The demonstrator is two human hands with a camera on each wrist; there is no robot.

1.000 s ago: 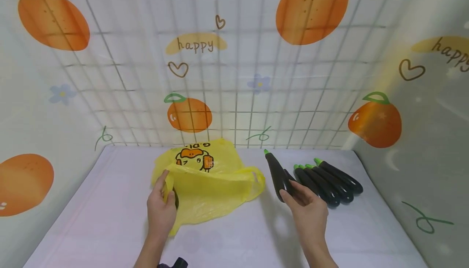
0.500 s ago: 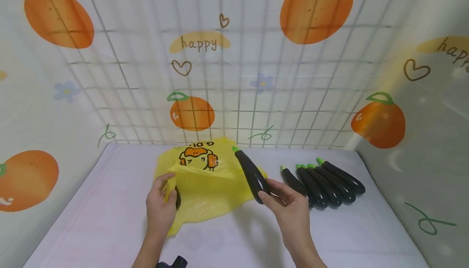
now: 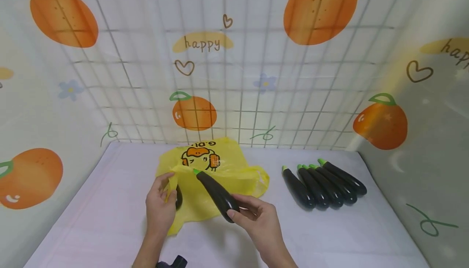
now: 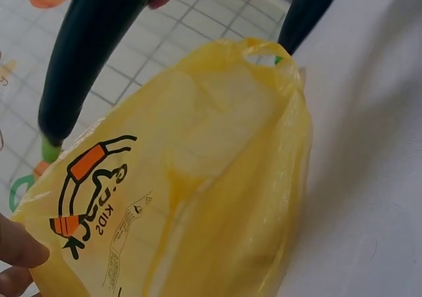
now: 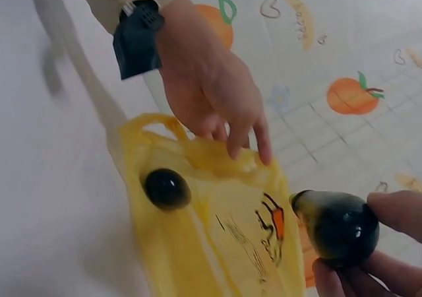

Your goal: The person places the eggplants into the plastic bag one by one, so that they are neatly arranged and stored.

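Note:
My right hand [image 3: 258, 221] holds a glossy dark eggplant [image 3: 218, 194] by its thick end, with the green stem pointing up and left. It hangs in front of the yellow plastic bag [image 3: 199, 211], overlapping it in the head view. My left hand [image 3: 161, 205] pinches the bag's left edge between thumb and fingers. The bag lies on its side with a cartoon duck print on the far part. Inside its mouth, near my left hand, shows the round end of another eggplant [image 5: 166, 188]; the rest of that one is hidden by the bag.
Several more eggplants [image 3: 333, 188] lie side by side at the right of the white table [image 3: 348, 235], stems toward the back. A curtain with orange prints hangs over a wire grid [image 3: 245, 113] behind the table. A black wrist device [image 3: 178, 262] shows at the bottom edge.
My right hand has lifted the eggplant away from the row and carried it left and toward me, to the front of the bag. My left hand keeps its pinch on the bag's edge.

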